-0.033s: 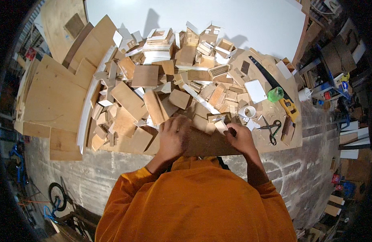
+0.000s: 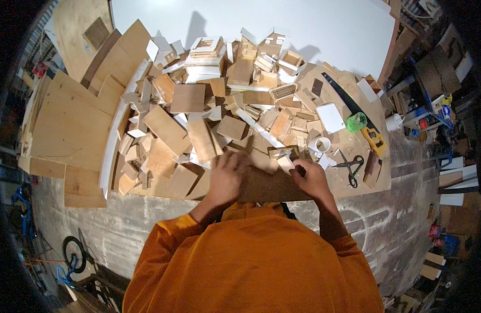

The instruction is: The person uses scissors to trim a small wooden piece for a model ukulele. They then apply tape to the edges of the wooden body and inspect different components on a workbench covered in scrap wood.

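My left hand [image 2: 229,176] is low over the near edge of the wood pile, beside the near end of a tan wooden board [image 2: 201,140]. Its fingers are bent and partly smeared, so I cannot make out whether they grip anything. My right hand [image 2: 311,178] is closed in a pinch at the near end of a small pale wooden block [image 2: 285,164]. Just beyond that block lies a small framed wooden piece [image 2: 283,153]. A brown panel [image 2: 271,186] lies between my hands at the table's front edge.
Wooden offcuts surround several small model-house parts [image 2: 204,57]. At the right are a white mug [image 2: 319,145], scissors [image 2: 350,168], a handsaw [image 2: 373,140] and a green tape roll [image 2: 356,122]. Large plywood sheets [image 2: 76,120] stand at the left; a white panel [image 2: 303,26] is at the back.
The tan board beside my left hand has shifted slightly and now looks sharp instead of blurred. My left hand has moved a little to the right. My right hand stays in place.
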The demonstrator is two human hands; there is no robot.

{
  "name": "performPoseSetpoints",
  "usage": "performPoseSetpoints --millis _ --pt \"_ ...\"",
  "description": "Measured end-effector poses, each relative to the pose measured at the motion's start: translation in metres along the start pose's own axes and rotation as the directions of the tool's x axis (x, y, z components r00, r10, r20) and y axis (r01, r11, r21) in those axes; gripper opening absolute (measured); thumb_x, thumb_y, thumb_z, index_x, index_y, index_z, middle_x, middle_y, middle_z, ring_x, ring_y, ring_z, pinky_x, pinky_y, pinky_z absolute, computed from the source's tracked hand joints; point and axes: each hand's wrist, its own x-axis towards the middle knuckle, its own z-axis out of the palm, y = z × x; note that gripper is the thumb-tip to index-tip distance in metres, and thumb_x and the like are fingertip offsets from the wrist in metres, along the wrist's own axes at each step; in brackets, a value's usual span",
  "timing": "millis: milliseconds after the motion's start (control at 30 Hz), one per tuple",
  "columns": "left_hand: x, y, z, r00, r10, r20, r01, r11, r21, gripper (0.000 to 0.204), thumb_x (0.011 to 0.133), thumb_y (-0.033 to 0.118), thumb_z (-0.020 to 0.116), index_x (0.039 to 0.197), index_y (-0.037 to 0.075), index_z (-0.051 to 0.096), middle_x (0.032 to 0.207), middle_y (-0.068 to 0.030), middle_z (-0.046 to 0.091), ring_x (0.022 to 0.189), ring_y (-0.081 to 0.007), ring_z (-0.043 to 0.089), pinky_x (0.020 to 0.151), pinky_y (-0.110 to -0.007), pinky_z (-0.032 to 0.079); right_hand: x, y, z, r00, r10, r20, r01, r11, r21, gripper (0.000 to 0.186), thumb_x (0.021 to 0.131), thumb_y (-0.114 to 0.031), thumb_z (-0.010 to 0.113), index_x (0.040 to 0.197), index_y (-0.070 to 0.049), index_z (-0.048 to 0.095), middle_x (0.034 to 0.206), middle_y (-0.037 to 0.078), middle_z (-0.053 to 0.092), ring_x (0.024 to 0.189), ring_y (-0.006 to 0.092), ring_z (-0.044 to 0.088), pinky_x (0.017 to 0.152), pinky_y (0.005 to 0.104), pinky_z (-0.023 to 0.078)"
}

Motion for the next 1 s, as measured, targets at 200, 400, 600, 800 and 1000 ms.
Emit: performPoseSetpoints --millis 200,400,600,800,1000 --pt "0.026 -0.004 0.089 0.987 0.149 0.061 -0.150 0.989 0.004 0.042 0.081 0.027 0.060 0.117 0.005 0.056 0.120 -0.0113 0.055 0.112 -0.0273 0.051 0.086 -0.042 0.045 0.001 -0.011 -0.004 0.992 0.098 0.078 -0.100 0.995 0.014 0.018 0.077 -0.012 0.065 0.094 -0.006 0.062 0.090 0.017 0.064 0.084 0.0362 0.062 0.071 0.0433 0.049" --pt "0.049 0.013 0.018 0.861 -0.041 0.508 0.239 0.913 -0.331 0.036 0.092 0.029 0.053 0.117 0.002 0.054 0.112 -0.0107 0.061 0.092 -0.0285 0.062 0.078 -0.036 0.050 -0.015 0.006 -0.003 0.976 0.207 0.067 -0.217 0.914 0.343 0.023 0.078 -0.011 0.067 0.101 -0.006 0.063 0.089 0.012 0.066 0.079 0.0206 0.064 0.072 0.0323 0.050" --pt "0.039 0.015 -0.019 0.743 -0.003 0.670 0.631 -0.330 -0.702 0.038 0.099 0.021 0.042 0.128 -0.004 0.042 0.117 -0.0167 0.058 0.099 -0.0289 0.063 0.086 -0.036 0.051 -0.013 -0.010 -0.016 0.972 0.204 0.114 -0.229 0.736 0.637 0.026 0.081 -0.009 0.067 0.105 -0.003 0.062 0.092 0.005 0.065 0.084 0.0125 0.060 0.075 0.0280 0.048" --pt "0.033 0.022 -0.030 0.843 0.069 0.533 0.455 -0.621 -0.638 0.042 0.097 0.022 0.045 0.127 -0.006 0.041 0.120 -0.0187 0.056 0.105 -0.0300 0.060 0.093 -0.038 0.048 -0.006 -0.040 -0.024 0.990 0.127 0.056 -0.126 0.657 0.743 0.029 0.082 -0.008 0.067 0.110 -0.003 0.059 0.094 0.005 0.063 0.086 0.0111 0.058 0.072 0.0266 0.049" --pt "0.024 0.035 -0.042 0.787 -0.164 0.594 0.459 -0.487 -0.743 0.049 0.096 0.039 0.047 0.129 0.004 0.045 0.117 -0.0079 0.057 0.106 -0.0206 0.056 0.093 -0.035 0.045 -0.003 -0.093 -0.044 0.994 0.089 -0.069 -0.021 0.751 0.660 0.026 0.082 -0.002 0.066 0.106 0.000 0.058 0.083 -0.001 0.055 0.077 0.0054 0.050 0.068 0.0204 0.043"
